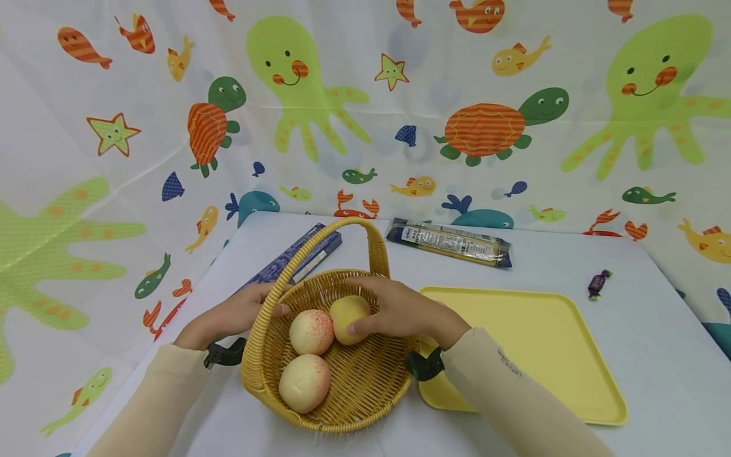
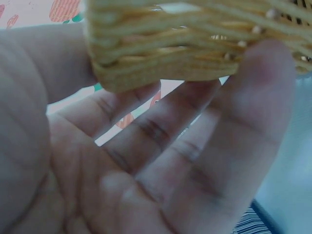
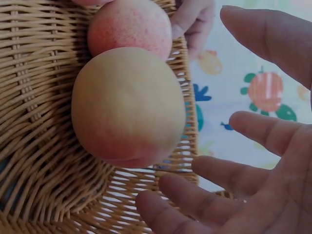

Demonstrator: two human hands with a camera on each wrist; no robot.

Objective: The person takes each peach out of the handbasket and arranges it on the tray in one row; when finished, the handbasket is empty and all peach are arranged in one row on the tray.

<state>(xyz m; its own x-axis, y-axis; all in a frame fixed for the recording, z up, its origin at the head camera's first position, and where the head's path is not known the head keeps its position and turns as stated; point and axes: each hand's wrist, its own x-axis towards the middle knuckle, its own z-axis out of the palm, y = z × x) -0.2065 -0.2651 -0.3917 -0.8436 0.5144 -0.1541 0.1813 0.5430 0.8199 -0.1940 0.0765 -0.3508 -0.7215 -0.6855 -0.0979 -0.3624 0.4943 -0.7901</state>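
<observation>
A wicker basket [image 1: 374, 406] with a tall arched handle stands in front of me, three peaches inside. Two of them, a blushed peach [image 1: 311, 331] and another [image 1: 304, 383], lie along its left side. A yellower peach [image 1: 349, 314] is beside them, toward the back. My left hand [image 1: 242, 311] grips the basket's left rim, thumb over the edge and fingers outside, as the left wrist view shows. Above the yellower peach is my right hand [image 1: 394, 308]; in the right wrist view its fingers [image 3: 263, 131] are spread, with a gap to that peach.
At the right lies a yellow tray [image 1: 531, 349], partly behind my right forearm; a sliver of something pinkish shows by the wrist. A long blue box [image 1: 320, 251] lies behind the basket, a clear-and-dark packet [image 1: 451, 243] at the back, and a wrapped candy [image 1: 598, 284] farther right.
</observation>
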